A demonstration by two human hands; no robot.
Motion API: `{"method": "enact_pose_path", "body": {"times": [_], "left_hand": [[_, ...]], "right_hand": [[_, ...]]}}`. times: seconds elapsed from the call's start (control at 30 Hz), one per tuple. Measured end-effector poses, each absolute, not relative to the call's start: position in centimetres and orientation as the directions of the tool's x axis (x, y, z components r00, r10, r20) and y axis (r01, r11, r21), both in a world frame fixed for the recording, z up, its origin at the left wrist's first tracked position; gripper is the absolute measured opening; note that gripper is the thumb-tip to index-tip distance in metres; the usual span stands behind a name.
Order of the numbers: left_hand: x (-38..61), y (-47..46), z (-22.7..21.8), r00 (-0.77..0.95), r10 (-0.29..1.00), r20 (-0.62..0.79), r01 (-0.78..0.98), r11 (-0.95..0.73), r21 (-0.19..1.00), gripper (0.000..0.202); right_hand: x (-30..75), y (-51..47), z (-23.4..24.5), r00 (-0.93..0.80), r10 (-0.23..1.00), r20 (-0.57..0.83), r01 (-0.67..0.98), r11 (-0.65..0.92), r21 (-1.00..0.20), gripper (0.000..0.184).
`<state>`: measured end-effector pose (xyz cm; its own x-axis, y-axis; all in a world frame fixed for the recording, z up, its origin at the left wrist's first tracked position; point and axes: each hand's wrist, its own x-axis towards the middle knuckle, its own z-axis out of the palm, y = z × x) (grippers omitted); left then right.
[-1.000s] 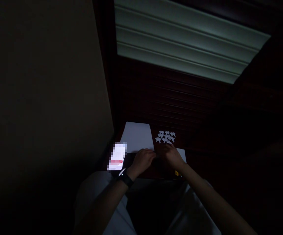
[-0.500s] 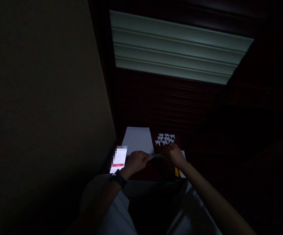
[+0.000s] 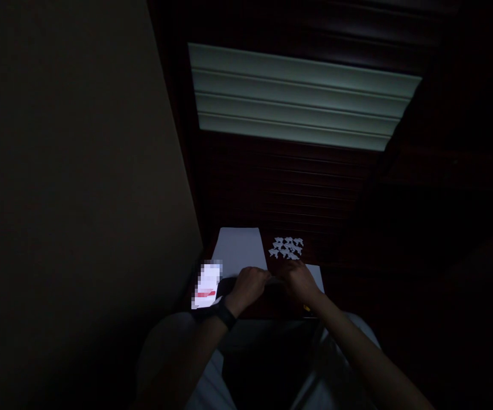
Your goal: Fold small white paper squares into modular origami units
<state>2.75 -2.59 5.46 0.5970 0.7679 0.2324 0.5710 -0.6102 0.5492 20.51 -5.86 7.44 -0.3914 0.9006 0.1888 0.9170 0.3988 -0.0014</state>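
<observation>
Right of the rectangular white paper sheet (image 3: 238, 249), small jagged white paper pieces (image 3: 286, 251) look finished; your left hand (image 3: 250, 285) and right hand (image 3: 301, 281) pinch a thin pale strip (image 3: 275, 279), apparently unfinished.

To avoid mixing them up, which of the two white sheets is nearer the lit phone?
The left sheet, beside the phone; the other sheet is partly hidden by the right hand.

We log a dark watch-like band (image 3: 224, 314) on the left wrist, pale legwear (image 3: 210, 384), bare forearms (image 3: 360, 341), bare hands (image 3: 251, 283).
</observation>
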Motion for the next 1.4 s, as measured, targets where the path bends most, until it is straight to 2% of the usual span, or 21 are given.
{"method": "enact_pose_path", "body": {"times": [0.1,0.3,0.37,0.43,0.47,0.53,0.63,0.8,0.83,0.87,0.9,0.93,1.0,1.17,1.4], "left_hand": [[3.0,-2.3,5.2,0.633,0.75,0.193,0.693,-0.66,0.29,0.022],[3.2,-2.1,4.6,0.662,0.727,0.18,0.688,-0.685,0.239,0.023],[2.9,-1.8,4.2,0.62,0.764,0.177,0.691,-0.639,0.338,0.021],[2.3,-1.3,4.0,0.532,0.833,0.152,0.668,-0.522,0.53,0.016],[2.0,-1.0,3.9,0.508,0.849,0.145,0.656,-0.491,0.574,0.015],[1.2,-0.2,3.9,0.477,0.869,0.135,0.638,-0.447,0.627,0.011],[0.2,0.8,3.9,0.42,0.899,0.122,0.58,-0.37,0.726,0.012],[0.4,0.3,2.6,0.314,0.947,0.067,0.394,-0.194,0.899,0.036],[0.6,-0.2,2.1,0.305,0.951,0.058,0.355,-0.17,0.919,0.04],[0.8,-0.7,1.5,0.296,0.954,0.046,0.294,-0.137,0.946,0.043],[1.0,-1.2,0.8,0.285,0.959,-0.004,0.121,-0.031,0.992,0.044],[1.0,-1.6,0.1,0.294,0.955,-0.048,-0.018,0.056,0.998,0.044],[0.9,-2.1,-1.2,0.338,0.934,-0.118,-0.113,0.165,0.98,0.043],[-0.3,-1.7,-3.7,0.343,0.915,-0.212,-0.07,0.25,0.966,0.04],[-0.9,-0.7,-5.2,0.397,0.89,-0.223,-0.065,0.27,0.961,0.037]], "right_hand": [[20.3,-6.1,7.4,-0.407,0.9,0.156,0.912,0.411,0.01,0.021],[20.5,-6.3,7.1,-0.445,0.888,0.112,0.895,0.443,0.05,0.021],[21.2,-6.2,7.0,-0.449,0.889,0.088,0.894,0.446,0.05,0.022],[22.5,-6.2,6.7,-0.419,0.906,0.061,0.908,0.419,0.022,0.021],[23.3,-6.2,6.6,-0.383,0.922,0.054,0.923,0.385,-0.025,0.019],[25.1,-6.2,6.2,-0.246,0.962,0.116,0.937,0.266,-0.226,0.014],[27.0,-6.1,5.3,-0.139,0.978,0.154,0.926,0.183,-0.329,0.015],[24.7,-5.9,2.1,-0.062,0.988,0.142,0.806,0.134,-0.576,0.03],[23.6,-5.8,1.2,-0.042,0.99,0.132,0.746,0.119,-0.656,0.036],[22.5,-5.7,0.3,0.019,0.998,0.057,0.502,0.04,-0.864,0.04],[21.6,-5.6,-0.6,0.06,0.998,-0.032,0.249,-0.046,-0.967,0.041],[20.8,-5.5,-1.4,0.08,0.995,-0.051,0.189,-0.066,-0.98,0.041],[19.8,-5.3,-2.7,0.099,0.993,-0.069,0.146,-0.083,-0.986,0.042],[19.5,-4.9,-4.5,0.066,0.99,-0.125,0.075,-0.13,-0.989,0.042],[19.5,-4.5,-5.8,0.025,0.983,-0.183,0.049,-0.184,-0.982,0.04]]}}
